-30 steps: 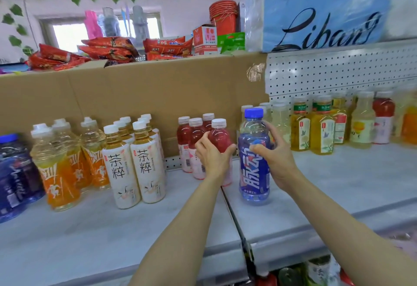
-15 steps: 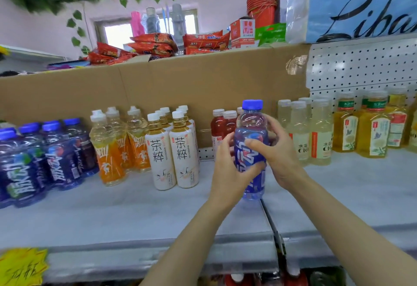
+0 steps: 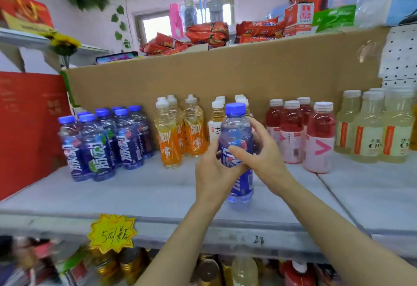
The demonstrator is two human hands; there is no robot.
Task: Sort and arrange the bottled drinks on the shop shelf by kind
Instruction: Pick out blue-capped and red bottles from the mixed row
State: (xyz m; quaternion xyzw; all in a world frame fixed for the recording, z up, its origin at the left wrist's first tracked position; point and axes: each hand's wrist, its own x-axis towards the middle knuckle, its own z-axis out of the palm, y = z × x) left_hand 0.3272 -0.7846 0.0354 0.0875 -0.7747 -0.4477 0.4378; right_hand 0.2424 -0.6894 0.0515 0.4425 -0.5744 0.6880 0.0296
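Grey shelf (image 3: 140, 193) ran across mid-frame. Both hands, left hand (image 3: 212, 173) and right hand (image 3: 264, 157), had fingers clamped round the blue-capped bottle (image 3: 237, 128) at centre.

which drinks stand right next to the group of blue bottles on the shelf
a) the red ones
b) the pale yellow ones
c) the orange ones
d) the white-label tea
c: the orange bottles stand just right of the blue group; the red ones and the pale yellow ones stand farther right, past the blue bottle held in both hands.
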